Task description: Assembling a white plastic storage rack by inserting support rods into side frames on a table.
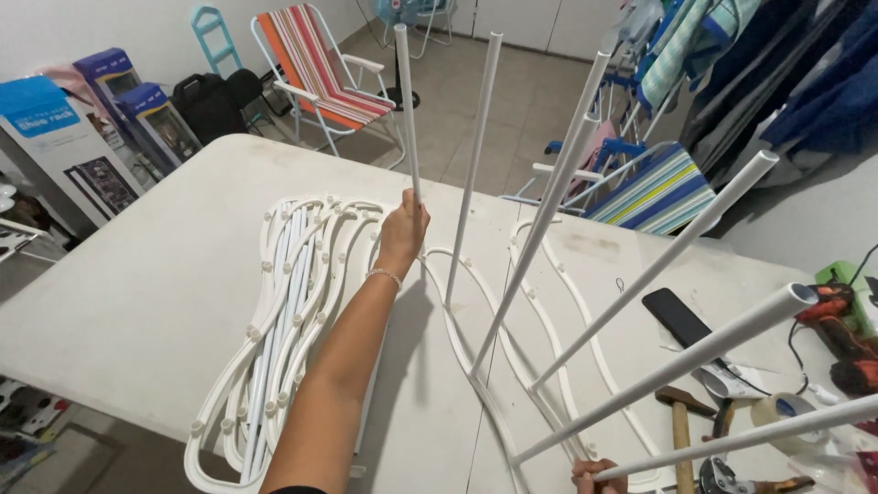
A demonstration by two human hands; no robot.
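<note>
My left hand (pixel 402 230) is stretched out over the white table (pixel 137 293) and grips a thin white tube (pixel 406 110) that stands upright. A wavy white plastic frame (pixel 549 302) lies flat on the table, and several white tubes (pixel 476 155) rise from its sockets and fan out towards me. My right hand (pixel 596 475) shows only partly at the bottom edge, closed around the lower end of one slanting tube (pixel 732 439). To the left of my arm lies a stack of wavy white frames (pixel 283 302) with loose tubes on top.
A black phone (pixel 675 316), a hammer (pixel 679 421), a tape roll (pixel 783 412), pliers (pixel 722 477) and a red power tool (pixel 837 338) lie at the table's right. Striped folding chairs (pixel 315 69) stand behind the table, boxes (pixel 55 137) to the left, hanging clothes (pixel 805 82) on the right.
</note>
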